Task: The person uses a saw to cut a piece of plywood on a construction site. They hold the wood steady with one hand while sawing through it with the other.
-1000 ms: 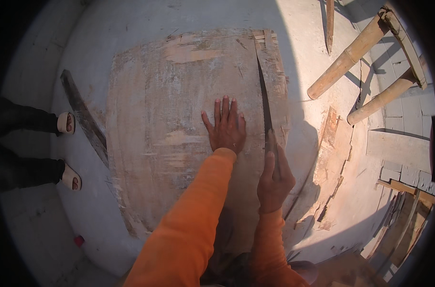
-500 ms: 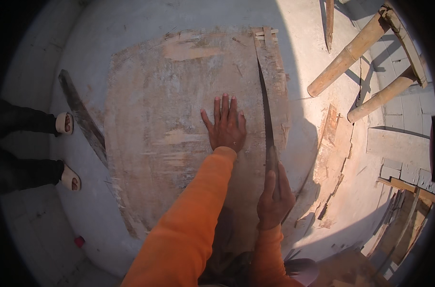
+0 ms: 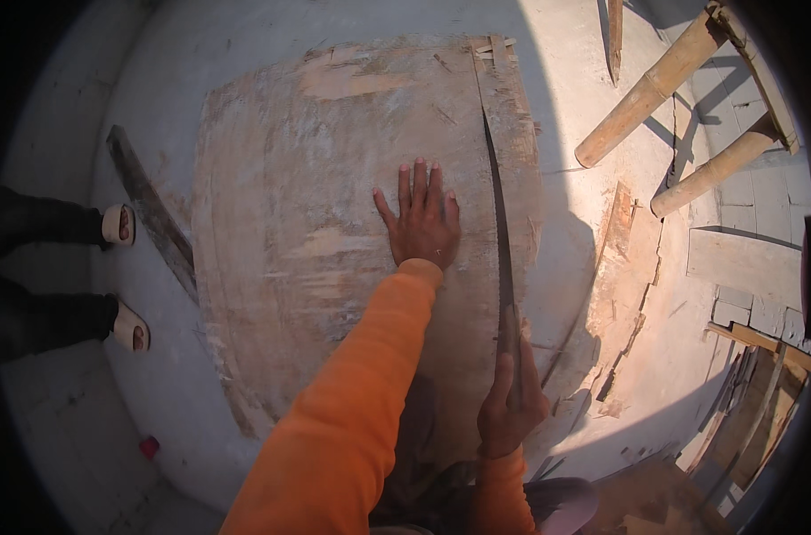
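A worn plywood sheet point(image 3: 281, 214) with peeling, pale patches lies in front of me. My left hand point(image 3: 421, 218) presses flat on it, fingers spread, right of the sheet's middle. My right hand point(image 3: 512, 401) grips a handsaw near the sheet's lower right; the handle is hidden inside my fingers. The long dark saw blade point(image 3: 498, 223) points away from me, in line with a cut point(image 3: 479, 80) that runs up to the far edge. A narrow strip point(image 3: 517, 169) of the sheet lies to the right of the blade.
At the left a person in dark trousers and sandals point(image 3: 131, 328) stands near a dark plank point(image 3: 156, 209). Bamboo legs point(image 3: 651, 98) of a wooden frame stand at the upper right. Broken plywood point(image 3: 626, 267) and stacked wood scraps point(image 3: 757, 410) lie on the right.
The saw and my right hand have drawn slightly back toward me. My left hand stays flat on the sheet; the view has shifted a little.
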Demonstrator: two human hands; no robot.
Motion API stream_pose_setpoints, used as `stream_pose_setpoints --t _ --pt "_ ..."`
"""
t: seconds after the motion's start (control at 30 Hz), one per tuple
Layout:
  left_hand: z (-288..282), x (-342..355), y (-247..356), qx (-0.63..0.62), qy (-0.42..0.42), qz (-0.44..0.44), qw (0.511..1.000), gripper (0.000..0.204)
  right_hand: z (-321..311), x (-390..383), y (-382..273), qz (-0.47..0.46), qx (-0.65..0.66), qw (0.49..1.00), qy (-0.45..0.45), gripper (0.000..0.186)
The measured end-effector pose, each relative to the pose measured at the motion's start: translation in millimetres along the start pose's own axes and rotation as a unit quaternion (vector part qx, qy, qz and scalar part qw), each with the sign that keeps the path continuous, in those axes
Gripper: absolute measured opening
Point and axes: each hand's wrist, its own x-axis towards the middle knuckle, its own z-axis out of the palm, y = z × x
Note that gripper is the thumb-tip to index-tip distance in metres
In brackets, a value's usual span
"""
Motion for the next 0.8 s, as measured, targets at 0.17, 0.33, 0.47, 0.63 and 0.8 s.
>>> stream_pose_setpoints --t 0.17,0.33,0.47,0.63,0.8 --pt "5 1 6 -0.006 0.007 0.008 1.0 0.055 65 98 -2 0.072 0.045 0.996 -0.014 0.031" --pt "13 -2 7 0.008 -0.002 0.01 1.0 0.056 84 123 32 -0.024 0.053 0.998 -0.009 0.031" --pt "1 -1 -4 0.003 0.006 0.004 1.0 0.056 2 2 6 0.005 -0.02 1.0 -0.009 0.033" --pt "4 -1 11 -0.011 0.001 0.011 1.0 0.055 76 112 12 0.028 0.058 0.998 0.005 0.03" --pt "10 -6 11 -0.011 -0.018 0.005 1.0 0.055 83 123 27 -0.033 0.025 0.999 0.006 0.031"
